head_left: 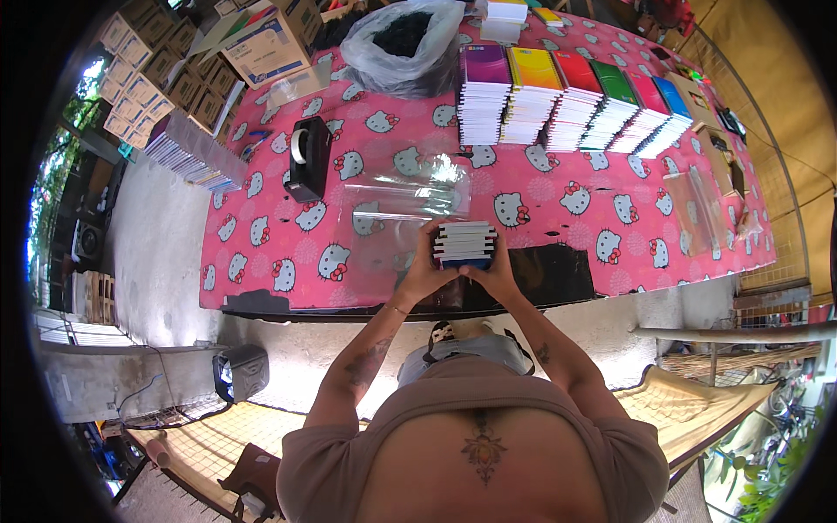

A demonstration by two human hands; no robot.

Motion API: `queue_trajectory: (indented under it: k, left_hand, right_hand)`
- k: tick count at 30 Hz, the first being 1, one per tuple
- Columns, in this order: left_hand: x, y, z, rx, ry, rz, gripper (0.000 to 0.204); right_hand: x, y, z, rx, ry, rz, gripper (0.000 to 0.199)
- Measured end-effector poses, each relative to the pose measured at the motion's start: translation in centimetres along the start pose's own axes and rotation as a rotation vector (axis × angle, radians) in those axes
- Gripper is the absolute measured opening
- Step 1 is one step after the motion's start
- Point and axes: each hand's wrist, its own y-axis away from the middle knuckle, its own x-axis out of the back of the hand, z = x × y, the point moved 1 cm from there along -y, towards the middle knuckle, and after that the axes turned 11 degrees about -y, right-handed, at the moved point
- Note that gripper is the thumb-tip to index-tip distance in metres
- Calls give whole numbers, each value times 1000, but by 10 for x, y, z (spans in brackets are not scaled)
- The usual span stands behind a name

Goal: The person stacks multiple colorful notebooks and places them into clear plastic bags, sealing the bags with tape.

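Note:
Near the table's front edge, a small stack of notebooks with white page edges and a dark blue cover is held upright between my two hands. My left hand is closed against its left side, and my right hand grips the right side. Both thumbs meet low at the front of the stack. Just beyond and to the left lie clear plastic bags or sheets, flat and shiny. Farther left stands a black tape dispenser with a roll of tape.
Spiral notebooks in purple, yellow, red, green, pink and blue stand in stacks at the back. A big clear bag with black contents and a cardboard box sit behind. More stacked notebooks and small boxes are at the left.

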Motion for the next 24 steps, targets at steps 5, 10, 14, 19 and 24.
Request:
queue_trajectory:
  k: [5, 10, 14, 19, 24]
  left_hand:
    - [2, -5, 3, 133, 102, -84, 94]
    - [8, -2, -7, 164, -79, -137, 99]
    - [18, -1, -17, 218, -142, -207, 102]
    - [35, -28, 80, -92, -960, -207, 111]
    - [-3, -26, 91, -330, -1213, -254, 104]
  right_hand:
    - [-13, -10, -15, 30, -46, -55, 106]
    - [-7, -14, -16, -7, 96, -134, 99]
    - [-6, -19, -21, -72, 196, -189, 92]
    - [6, -23, -22, -52, 126, -180, 88]
    - [8, -19, -8, -72, 325, -141, 84]
